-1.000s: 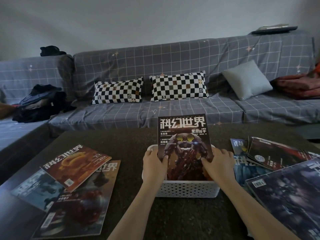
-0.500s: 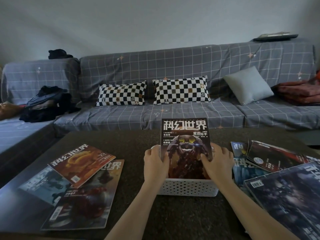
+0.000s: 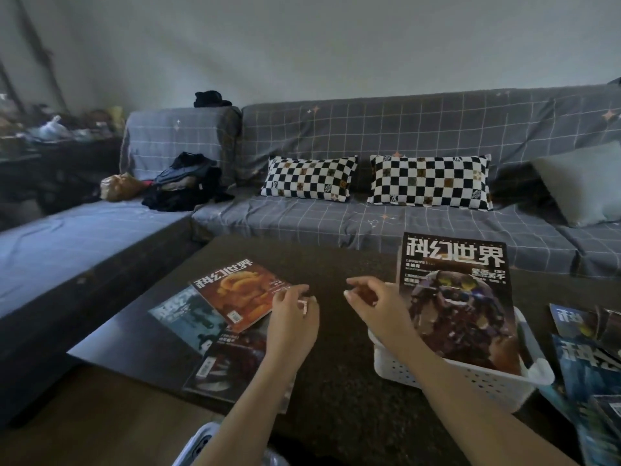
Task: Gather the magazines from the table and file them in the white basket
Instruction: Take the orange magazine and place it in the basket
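1. A dark table is seen from above, in front of a grey checked sofa.
2. A white basket with perforated walls is set on the right part of the table.
3. 1 magazine, with large white characters and a dark armoured figure on the cover, is stood upright in the basket, leaning back slightly.
4. The right hand is held in the air just left of that magazine, over the basket's left rim. Its fingers are loosely curled and spread, and nothing is held in it.
5. The left hand is placed over the right edge of a pile of 3 overlapping magazines on the left part of the table. Its fingers are bent at the corner of the orange-covered magazine, which lies on top. Whether that corner is pinched or only touched cannot be told.
6. Under the orange one, a bluish magazine and a dark red magazine are laid flat.
7. More magazines are spread at the right edge of the table, beside the basket.
8. 2 black-and-white checked cushions and 1 pale cushion are propped on the sofa, and a heap of dark clothes is left at its corner.
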Motion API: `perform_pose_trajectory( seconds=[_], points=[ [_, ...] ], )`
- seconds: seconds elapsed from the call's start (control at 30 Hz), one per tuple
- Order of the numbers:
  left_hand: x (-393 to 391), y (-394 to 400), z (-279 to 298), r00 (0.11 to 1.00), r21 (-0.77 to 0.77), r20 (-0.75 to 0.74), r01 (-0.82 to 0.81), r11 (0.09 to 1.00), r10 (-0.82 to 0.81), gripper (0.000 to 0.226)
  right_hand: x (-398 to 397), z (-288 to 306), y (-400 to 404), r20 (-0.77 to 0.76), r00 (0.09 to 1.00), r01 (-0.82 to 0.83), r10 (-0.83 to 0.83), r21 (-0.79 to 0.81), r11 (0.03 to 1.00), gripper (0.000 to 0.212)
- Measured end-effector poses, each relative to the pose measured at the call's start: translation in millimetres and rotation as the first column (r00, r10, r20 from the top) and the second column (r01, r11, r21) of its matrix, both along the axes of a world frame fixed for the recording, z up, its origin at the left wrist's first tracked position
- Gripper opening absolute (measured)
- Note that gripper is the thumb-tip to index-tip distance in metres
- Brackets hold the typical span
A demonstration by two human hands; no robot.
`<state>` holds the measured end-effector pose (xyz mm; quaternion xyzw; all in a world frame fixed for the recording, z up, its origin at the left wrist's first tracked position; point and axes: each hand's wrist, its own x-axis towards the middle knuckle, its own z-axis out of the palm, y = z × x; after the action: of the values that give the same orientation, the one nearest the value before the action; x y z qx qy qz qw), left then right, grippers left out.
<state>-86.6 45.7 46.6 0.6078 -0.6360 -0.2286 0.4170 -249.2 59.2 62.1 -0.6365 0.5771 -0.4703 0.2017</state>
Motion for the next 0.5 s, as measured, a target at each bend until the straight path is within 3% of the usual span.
perform_pose_trajectory(
  seconds=[0.37, 0.5],
  points=[
    [86, -40, -51, 0.964, 0.141, 0.042, -0.265, 0.954, 0.262, 0.028, 91, -54, -89, -0.083, 0.992, -0.071, 0.095, 0.254, 0.965, 0.021],
    [105, -59, -74, 0.955, 0.242, 0.048, -0.296, 0.924, 0.293, 0.040, 111, -76, -121, -0.101, 0.992, -0.034, 0.075, 0.357, 0.934, 0.029]
  ],
)
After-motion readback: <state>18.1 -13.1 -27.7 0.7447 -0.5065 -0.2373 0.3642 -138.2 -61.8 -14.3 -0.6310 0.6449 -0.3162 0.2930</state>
